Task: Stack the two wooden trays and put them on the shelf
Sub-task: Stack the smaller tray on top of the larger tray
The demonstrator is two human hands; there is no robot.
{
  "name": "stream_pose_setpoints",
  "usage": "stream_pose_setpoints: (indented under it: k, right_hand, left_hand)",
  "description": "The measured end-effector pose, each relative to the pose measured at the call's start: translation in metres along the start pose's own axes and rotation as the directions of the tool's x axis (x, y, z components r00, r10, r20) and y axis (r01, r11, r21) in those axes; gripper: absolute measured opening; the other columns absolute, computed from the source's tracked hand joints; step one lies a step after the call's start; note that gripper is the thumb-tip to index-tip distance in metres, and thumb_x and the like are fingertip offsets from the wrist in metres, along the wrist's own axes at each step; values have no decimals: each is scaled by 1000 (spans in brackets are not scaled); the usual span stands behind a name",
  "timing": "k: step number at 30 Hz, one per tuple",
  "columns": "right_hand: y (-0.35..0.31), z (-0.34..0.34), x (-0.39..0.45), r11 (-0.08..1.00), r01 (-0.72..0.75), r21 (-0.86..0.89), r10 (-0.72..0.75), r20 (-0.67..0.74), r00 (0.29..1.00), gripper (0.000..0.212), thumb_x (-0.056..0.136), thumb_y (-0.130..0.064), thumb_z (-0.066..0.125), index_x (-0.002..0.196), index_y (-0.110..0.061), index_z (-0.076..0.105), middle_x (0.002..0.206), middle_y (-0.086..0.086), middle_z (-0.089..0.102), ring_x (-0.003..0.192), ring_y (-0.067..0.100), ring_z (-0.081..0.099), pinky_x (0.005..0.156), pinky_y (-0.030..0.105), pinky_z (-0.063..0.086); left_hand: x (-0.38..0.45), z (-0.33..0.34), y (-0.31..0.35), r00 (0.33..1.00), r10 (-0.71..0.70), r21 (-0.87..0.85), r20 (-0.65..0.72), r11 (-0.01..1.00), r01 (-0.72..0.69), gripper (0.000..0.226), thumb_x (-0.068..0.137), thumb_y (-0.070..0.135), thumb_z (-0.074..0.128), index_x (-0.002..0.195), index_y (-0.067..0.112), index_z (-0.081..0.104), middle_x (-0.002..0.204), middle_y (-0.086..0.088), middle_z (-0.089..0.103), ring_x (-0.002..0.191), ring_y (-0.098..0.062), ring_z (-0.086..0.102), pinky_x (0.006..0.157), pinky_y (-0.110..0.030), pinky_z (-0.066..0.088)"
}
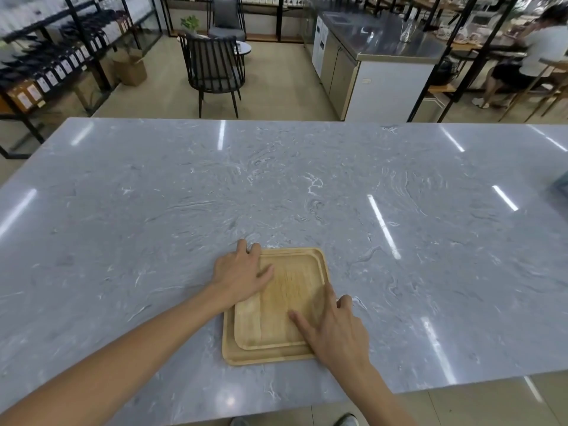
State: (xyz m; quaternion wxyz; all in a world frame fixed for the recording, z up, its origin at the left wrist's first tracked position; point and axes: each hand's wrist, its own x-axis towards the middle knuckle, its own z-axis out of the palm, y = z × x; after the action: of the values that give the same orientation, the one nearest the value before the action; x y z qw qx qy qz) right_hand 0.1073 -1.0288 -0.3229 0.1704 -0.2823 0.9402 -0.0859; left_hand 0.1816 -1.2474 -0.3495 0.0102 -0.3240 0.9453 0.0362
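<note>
Both grips, left hand (241, 273) and right hand (333, 329), are laid flat with fingers spread on the stacked wooden trays (270, 321) on the table (276, 186).

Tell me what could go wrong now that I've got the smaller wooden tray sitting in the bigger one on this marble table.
1. The smaller square wooden tray sits off-centre in the larger square wooden tray, crowded toward the far right, so it may slide when lifted.
2. The left hand and right hand lie flat on top rather than gripping under the rims, so a lift could slip.
3. The glossy grey marble tabletop looks slick; the stack could skid when pushed.
</note>
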Motion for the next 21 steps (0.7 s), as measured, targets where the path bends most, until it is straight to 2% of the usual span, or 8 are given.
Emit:
stream_pose_setpoints:
  k: [6, 12, 15, 17, 21]
  right_hand:
    - [2, 1, 0, 1000, 12, 22, -12, 4, 1000, 98, 81, -88, 44, 154, -25, 24, 127, 6, 45, 92, 28, 70, 62, 34, 46]
    - [17, -1, -7, 992, -66, 105, 68, -22, 997, 87, 84, -85, 42, 147, -26, 33, 127, 7, 44, 103, 32, 68, 72, 40, 51]
    - [25, 3, -12, 981, -124, 148, 122, 20, 992, 76, 89, -80, 40, 139, -23, 41, 123, 10, 47, 106, 35, 65, 84, 43, 56]
    - [24, 6, -15, 972, -144, 183, 139, 37, 990, 72, 92, -78, 38, 138, -23, 41, 123, 11, 51, 107, 36, 64, 86, 44, 54]
    - [14, 14, -16, 952, -200, 230, 192, 56, 980, 70, 94, -73, 39, 142, -21, 37, 128, 17, 52, 116, 39, 56, 95, 46, 46]
  left_hand:
    - [-1, -1, 0, 1000, -5, 0, 0, 1000, 5, 62, 94, 68, 30, 126, 16, 46, 121, -10, 50, 88, -27, 65, 62, -33, 46]
    - [5, -2, -10, 995, -56, -39, -87, 998, 53, 66, 89, 70, 36, 130, 19, 46, 123, -10, 47, 111, -29, 49, 69, -36, 46]
    - [14, 2, -20, 996, -84, -81, 3, 993, 84, 67, 91, 72, 33, 132, 20, 46, 128, -12, 45, 117, -31, 46, 76, -39, 47]
    - [17, 9, -23, 997, -54, -99, 61, 993, 60, 69, 91, 73, 26, 129, 19, 47, 128, -12, 46, 117, -31, 46, 77, -39, 45]
    - [19, 16, -25, 996, -48, -147, 76, 987, 58, 78, 82, 81, 17, 124, 21, 45, 123, -14, 47, 115, -33, 45, 80, -42, 43]
